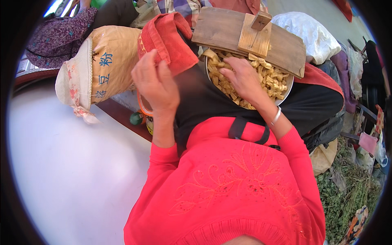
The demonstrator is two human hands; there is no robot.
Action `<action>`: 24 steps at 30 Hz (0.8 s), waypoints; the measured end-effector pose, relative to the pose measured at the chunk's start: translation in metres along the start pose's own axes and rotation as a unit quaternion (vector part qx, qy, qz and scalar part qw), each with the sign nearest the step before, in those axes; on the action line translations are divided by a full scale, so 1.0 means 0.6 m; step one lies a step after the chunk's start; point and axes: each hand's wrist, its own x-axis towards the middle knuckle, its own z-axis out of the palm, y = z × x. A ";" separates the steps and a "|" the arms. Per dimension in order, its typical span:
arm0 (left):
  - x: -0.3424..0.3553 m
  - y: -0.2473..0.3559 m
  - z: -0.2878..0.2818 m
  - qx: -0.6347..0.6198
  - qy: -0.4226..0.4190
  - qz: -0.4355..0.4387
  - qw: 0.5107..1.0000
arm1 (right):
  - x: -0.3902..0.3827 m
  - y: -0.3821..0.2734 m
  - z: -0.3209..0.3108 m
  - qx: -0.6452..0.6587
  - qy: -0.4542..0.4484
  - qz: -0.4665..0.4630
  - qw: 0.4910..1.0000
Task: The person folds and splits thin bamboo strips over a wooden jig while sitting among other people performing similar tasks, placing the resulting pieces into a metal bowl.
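Note:
My right hand (pixel 245 79) is over a round metal bowl (pixel 290 86) on my lap, full of pale yellow knotted strips (pixel 269 83). Its thumb and forefinger are apart, close to the strips at the bowl's left side; the other fingertips are hidden. My left hand (pixel 155 83) is raised left of the bowl, in front of a folded red towel (pixel 169 41). Its fingers bend loosely with a gap beside the thumb, and I see nothing held. A wooden board (pixel 216 30) with a smaller plank (pixel 253 36) and a block on it lies across the bowl's far edge.
A stuffed tan sack (pixel 116 57) with a white tied end lies at the left, beside a pale smooth surface (pixel 73 163). A white plastic bag (pixel 304 34) stands behind the board. Dried green plants (pixel 347 200) lie at lower right. Another person's patterned sleeve (pixel 61 38) shows at upper left.

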 end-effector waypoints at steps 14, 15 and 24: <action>-0.041 0.026 0.037 -0.268 -0.147 -0.135 0.943 | -0.067 -0.020 -0.111 0.353 -0.107 0.226 0.901; -0.046 0.025 0.037 -0.269 -0.163 -0.136 0.939 | -0.079 -0.028 -0.144 0.386 -0.101 0.256 0.881; -0.027 0.139 0.028 -0.433 -0.359 0.015 0.827 | -0.116 -0.086 -0.275 0.422 -0.003 0.089 0.902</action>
